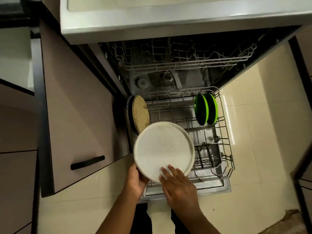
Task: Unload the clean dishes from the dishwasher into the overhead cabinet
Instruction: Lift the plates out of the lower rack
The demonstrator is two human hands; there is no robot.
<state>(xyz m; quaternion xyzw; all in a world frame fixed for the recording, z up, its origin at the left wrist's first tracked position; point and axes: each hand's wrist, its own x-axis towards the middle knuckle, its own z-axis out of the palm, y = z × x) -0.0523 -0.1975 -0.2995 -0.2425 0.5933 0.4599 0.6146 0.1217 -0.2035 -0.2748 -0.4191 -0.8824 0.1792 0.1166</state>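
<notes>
A large white speckled plate point(163, 148) is held flat above the front left of the pulled-out lower dishwasher rack point(226, 141). My left hand point(135, 180) grips its near left rim from below. My right hand point(177, 184) lies on its near edge with the fingers spread over the top face. A tan speckled plate point(140, 114) stands on edge at the rack's left, with a dark plate point(130, 114) behind it. Two green plates point(205, 108) stand upright at the rack's right. The overhead cabinet is out of view.
The upper rack point(185, 54) sits pushed in and looks bare. A countertop edge point(152, 27) overhangs the dishwasher. A brown cabinet door with a black handle point(87, 162) stands to the left. Cream floor tiles point(263, 132) spread to the right, with a woven mat point(287, 223) at the bottom right corner.
</notes>
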